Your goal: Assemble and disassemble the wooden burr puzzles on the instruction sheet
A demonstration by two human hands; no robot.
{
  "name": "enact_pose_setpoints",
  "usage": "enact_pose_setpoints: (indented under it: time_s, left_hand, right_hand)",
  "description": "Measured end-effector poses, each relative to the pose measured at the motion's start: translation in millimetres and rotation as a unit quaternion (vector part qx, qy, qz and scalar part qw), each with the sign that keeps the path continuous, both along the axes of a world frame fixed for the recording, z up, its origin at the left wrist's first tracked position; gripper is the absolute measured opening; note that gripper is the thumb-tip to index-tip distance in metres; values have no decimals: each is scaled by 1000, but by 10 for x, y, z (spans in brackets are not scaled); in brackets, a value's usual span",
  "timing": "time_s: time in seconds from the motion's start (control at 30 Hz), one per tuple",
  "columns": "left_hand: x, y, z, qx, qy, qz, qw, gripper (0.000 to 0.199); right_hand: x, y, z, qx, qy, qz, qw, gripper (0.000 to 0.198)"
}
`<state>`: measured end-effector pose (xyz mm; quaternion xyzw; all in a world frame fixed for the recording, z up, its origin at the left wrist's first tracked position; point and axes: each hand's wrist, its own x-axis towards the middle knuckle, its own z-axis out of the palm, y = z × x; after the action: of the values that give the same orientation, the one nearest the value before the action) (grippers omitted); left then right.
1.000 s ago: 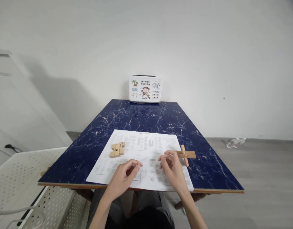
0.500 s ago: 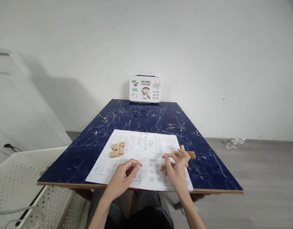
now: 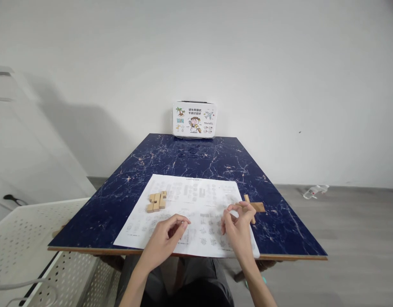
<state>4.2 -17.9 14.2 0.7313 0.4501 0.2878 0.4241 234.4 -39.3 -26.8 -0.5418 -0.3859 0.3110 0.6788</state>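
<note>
My left hand point(image 3: 169, 236) rests over the lower edge of the printed sheet point(image 3: 180, 209), its fingers curled and thumb drawn near the index fingertip; nothing shows in it. Over the sheet's right edge, my right hand point(image 3: 238, 224) has loosely bent fingers held apart. It overlaps crossed wooden puzzle pieces point(image 3: 258, 207), partly hiding them; I cannot tell whether it touches them. On the sheet's left part lies a cluster of notched wooden puzzle pieces point(image 3: 156, 201), away from both hands. The sheet carries grey diagrams too small to read.
The sheet lies on a dark blue marbled table point(image 3: 190, 155). A white cartoon-printed case point(image 3: 194, 120) stands at its far edge by the wall. To the left is a white perforated basket point(image 3: 20, 230) with a cable. A clear plastic item point(image 3: 315, 192) lies on the floor to the right.
My right hand has shifted slightly to the right, its thumb and index finger closer together. The crossed wooden pieces have moved a little to the right. My left hand is nearly still.
</note>
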Motion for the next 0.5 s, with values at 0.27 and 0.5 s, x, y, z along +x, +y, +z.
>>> enact_pose_setpoints:
  time_s: [0.27,0.5]
  left_hand:
    - [-10,-11,4,6,8,1,1000,38]
    - [-11,-10,11,-1,5,-2,1000,38]
  right_hand:
    - [31,-6,34,-21,20,-23,999,53]
    - [76,28,-72,-8,12,-25,1000,43]
